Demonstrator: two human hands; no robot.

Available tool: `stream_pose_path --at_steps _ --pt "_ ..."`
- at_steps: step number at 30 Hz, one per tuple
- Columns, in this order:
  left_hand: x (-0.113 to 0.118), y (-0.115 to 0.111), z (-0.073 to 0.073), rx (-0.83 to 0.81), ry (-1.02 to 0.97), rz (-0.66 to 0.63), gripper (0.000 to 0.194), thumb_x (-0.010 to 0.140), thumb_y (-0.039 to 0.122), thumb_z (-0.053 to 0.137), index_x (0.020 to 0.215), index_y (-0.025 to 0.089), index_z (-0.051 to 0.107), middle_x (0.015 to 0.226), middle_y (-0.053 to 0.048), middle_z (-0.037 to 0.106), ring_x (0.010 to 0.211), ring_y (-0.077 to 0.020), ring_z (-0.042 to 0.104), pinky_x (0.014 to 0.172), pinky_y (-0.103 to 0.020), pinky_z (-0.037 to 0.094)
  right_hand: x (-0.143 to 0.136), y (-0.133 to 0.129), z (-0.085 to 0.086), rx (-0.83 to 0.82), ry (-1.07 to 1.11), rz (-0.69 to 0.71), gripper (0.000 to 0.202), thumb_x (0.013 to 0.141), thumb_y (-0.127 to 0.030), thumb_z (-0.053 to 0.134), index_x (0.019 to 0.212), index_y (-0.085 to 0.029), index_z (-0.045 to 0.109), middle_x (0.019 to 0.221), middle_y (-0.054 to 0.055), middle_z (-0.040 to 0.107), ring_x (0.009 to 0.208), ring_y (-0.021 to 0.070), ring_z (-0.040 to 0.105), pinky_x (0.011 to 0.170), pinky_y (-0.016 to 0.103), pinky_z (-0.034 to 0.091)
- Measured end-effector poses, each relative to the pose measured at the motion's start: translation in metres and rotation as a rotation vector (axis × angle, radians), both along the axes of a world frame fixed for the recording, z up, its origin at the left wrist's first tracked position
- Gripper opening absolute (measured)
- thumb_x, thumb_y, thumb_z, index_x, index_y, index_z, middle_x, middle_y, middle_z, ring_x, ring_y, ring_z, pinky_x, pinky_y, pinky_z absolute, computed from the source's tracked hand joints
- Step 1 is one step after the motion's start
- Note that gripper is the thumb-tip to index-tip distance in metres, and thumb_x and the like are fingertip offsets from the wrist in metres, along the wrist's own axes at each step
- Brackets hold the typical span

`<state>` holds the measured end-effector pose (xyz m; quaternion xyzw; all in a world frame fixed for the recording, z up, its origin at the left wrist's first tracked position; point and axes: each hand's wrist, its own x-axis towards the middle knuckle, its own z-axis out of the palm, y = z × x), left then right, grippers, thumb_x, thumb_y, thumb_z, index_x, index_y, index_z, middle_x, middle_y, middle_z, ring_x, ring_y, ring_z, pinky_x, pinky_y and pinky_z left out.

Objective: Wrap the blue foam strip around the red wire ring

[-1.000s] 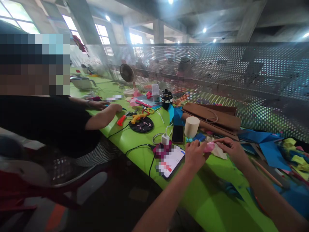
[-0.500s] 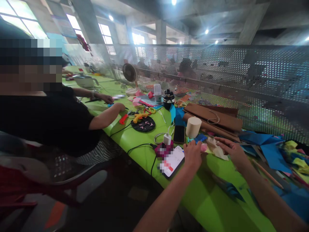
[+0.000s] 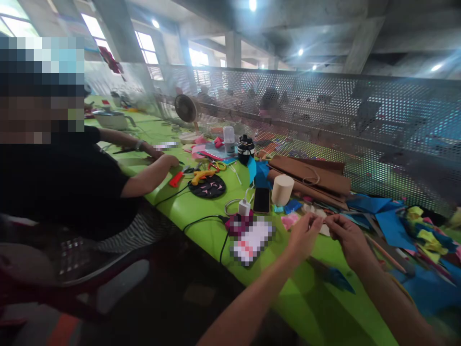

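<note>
Close together over the green table (image 3: 268, 276), my left hand (image 3: 305, 234) and my right hand (image 3: 346, 236) both have their fingertips pinched. Whatever is between the fingers is too small to make out. Just behind the fingertips lies crumpled beige paper (image 3: 325, 229), partly covered by the hands. A pink crumpled piece (image 3: 289, 221) rests left of my left hand. Nearer the table edge is a lit phone (image 3: 252, 240), its screen blurred out. Beyond the hands stand a cream cylinder (image 3: 283, 190) and small blue scraps (image 3: 293, 206).
A dark phone (image 3: 261, 200) and a white charger (image 3: 244, 207) lie left of the cylinder. Brown sheets (image 3: 309, 175) and blue paper (image 3: 394, 230) spread behind and right. Another person (image 3: 65, 192) works at left, near a yellow glue gun (image 3: 202, 177) on a black round mat (image 3: 212, 190).
My left hand has moved right, away from the pink piece and up to my right hand. The pink piece stays on the table. The view has swung slightly right.
</note>
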<state>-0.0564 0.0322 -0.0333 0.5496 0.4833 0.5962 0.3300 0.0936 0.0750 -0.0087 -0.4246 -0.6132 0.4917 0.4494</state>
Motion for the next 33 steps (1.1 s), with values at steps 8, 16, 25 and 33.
stream_pose_path --at_steps 8,16,25,33 --pt "0.026 -0.003 0.001 0.008 -0.459 -0.169 0.035 0.095 0.05 0.07 0.082 0.021 0.055 0.081 0.003 0.05 0.08 -0.0135 0.045 0.08 -0.025 0.042 0.0 -0.017 0.002 0.017 0.077 -0.077 0.041 0.072 -0.055 0.089 0.079 -0.025 0.061 0.069 -0.004 0.055 0.058 0.0138 0.043 0.054 0.029 0.037" --pt "0.035 -0.007 0.013 -0.14 -0.833 -0.305 0.051 0.08 0.064 0.08 0.08 0.019 0.056 0.071 0.003 0.051 0.061 -0.0082 0.041 0.058 -0.022 0.033 0.01 -0.026 0.009 -0.007 0.168 -0.078 0.035 0.075 -0.053 0.086 0.087 -0.026 0.067 0.069 -0.003 0.054 0.057 0.0138 0.045 0.052 0.03 0.039" --pt "0.038 -0.012 0.016 -0.212 -1.197 -0.382 0.05 0.056 0.031 0.104 0.09 0.014 0.072 0.086 -0.004 0.07 0.081 -0.0132 0.067 0.093 -0.03 0.055 0.019 -0.029 0.013 0.109 0.147 -0.157 0.028 0.082 -0.049 0.082 0.093 -0.026 0.071 0.082 0.001 0.064 0.07 0.0178 0.054 0.064 0.031 0.046" --pt "0.035 -0.02 0.016 -0.259 -1.142 -0.325 0.052 0.05 0.027 0.107 0.091 0.015 0.077 0.088 -0.004 0.073 0.081 -0.0158 0.071 0.082 -0.029 0.057 0.023 -0.028 0.01 0.171 0.095 -0.161 0.026 0.084 -0.047 0.08 0.098 -0.027 0.071 0.089 0.002 0.068 0.081 0.021 0.063 0.073 0.033 0.052"
